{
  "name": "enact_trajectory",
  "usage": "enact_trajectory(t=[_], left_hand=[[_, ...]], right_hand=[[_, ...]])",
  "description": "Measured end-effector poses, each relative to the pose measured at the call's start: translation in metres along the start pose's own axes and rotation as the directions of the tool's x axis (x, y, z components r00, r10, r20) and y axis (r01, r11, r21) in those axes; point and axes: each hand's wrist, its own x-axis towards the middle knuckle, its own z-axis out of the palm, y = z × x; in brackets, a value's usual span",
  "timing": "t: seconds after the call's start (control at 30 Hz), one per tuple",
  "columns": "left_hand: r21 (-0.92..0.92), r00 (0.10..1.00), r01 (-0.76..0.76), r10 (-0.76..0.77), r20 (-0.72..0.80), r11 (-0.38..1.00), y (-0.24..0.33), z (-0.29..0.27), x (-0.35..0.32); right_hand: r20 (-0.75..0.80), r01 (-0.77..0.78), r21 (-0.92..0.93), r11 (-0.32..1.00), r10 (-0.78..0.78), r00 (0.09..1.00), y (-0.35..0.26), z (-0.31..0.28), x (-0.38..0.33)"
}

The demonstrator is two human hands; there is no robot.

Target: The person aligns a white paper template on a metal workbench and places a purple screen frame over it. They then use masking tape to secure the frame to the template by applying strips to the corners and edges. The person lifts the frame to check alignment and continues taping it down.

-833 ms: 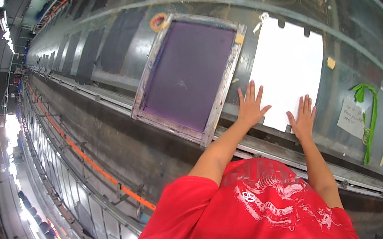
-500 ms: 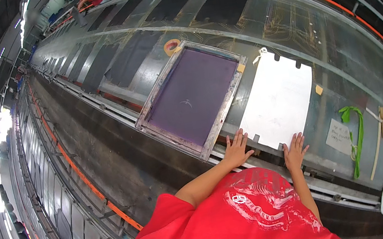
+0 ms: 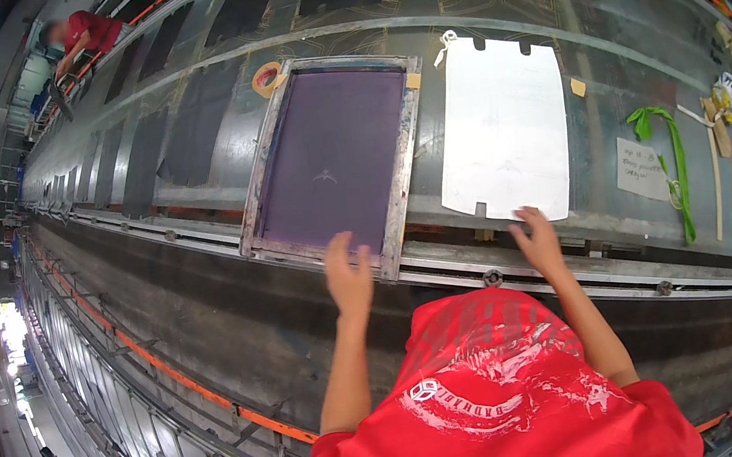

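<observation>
A white cloth piece [image 3: 504, 128] lies flat on the long grey desk [image 3: 601, 15], straight ahead of the person. It has little notches cut in its top and bottom edges. The right hand [image 3: 539, 239] is open, fingers spread, and its tips touch the near edge of the white piece. The left hand [image 3: 350, 275] is open too and holds nothing; it sits at the near corner of a printing frame [image 3: 331, 162] (a wooden frame with a purple screen inside). The frame lies just beside the white piece, on its left, and the two hands are well apart.

A small yellow tag [image 3: 578, 86] sticks to the desk just right of the white piece. Further right is a pale paper note [image 3: 640, 169], shaped like a rectangle, with writing too small to read. A green strap [image 3: 672, 168] hangs beside it. A round roll of tape [image 3: 267, 77] sits near the frame's far left corner. Far away on the left, another person in a red shirt [image 3: 89, 31] stands at the same desk.
</observation>
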Motion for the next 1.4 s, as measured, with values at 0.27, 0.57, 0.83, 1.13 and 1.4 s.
enact_trajectory(t=[0.27, 0.57, 0.83, 1.13, 1.4], left_hand=[[0.293, 0.985, 0.075, -0.025, -0.170, 0.953, -0.146, -0.064, 0.153], [-0.053, 0.805, 0.556, -0.521, 0.285, 0.830, -0.239, -0.020, 0.274], [-0.310, 0.940, 0.341, -0.318, 0.122, 0.888, -0.134, -0.027, 0.309], [-0.936, 0.989, -0.047, -0.116, -0.093, 0.350, 0.053, -0.038, 0.338], [-0.998, 0.992, 0.054, 0.116, 0.058, 0.038, 0.125, 0.019, 0.310]], right_hand=[[0.700, -0.734, 0.518, 0.438, 0.276, 0.659, -0.116, 0.126, 0.061], [0.544, -0.629, 0.777, 0.035, 0.465, 0.698, -0.171, 0.157, 0.119], [0.039, -0.292, 0.901, 0.322, 0.608, 0.793, -0.211, 0.082, 0.166], [-0.542, 0.153, 0.562, 0.813, 0.222, 0.811, -0.149, -0.053, 0.217], [0.437, -0.435, 0.899, -0.057, 0.028, 0.899, -0.053, -0.170, 0.197]])
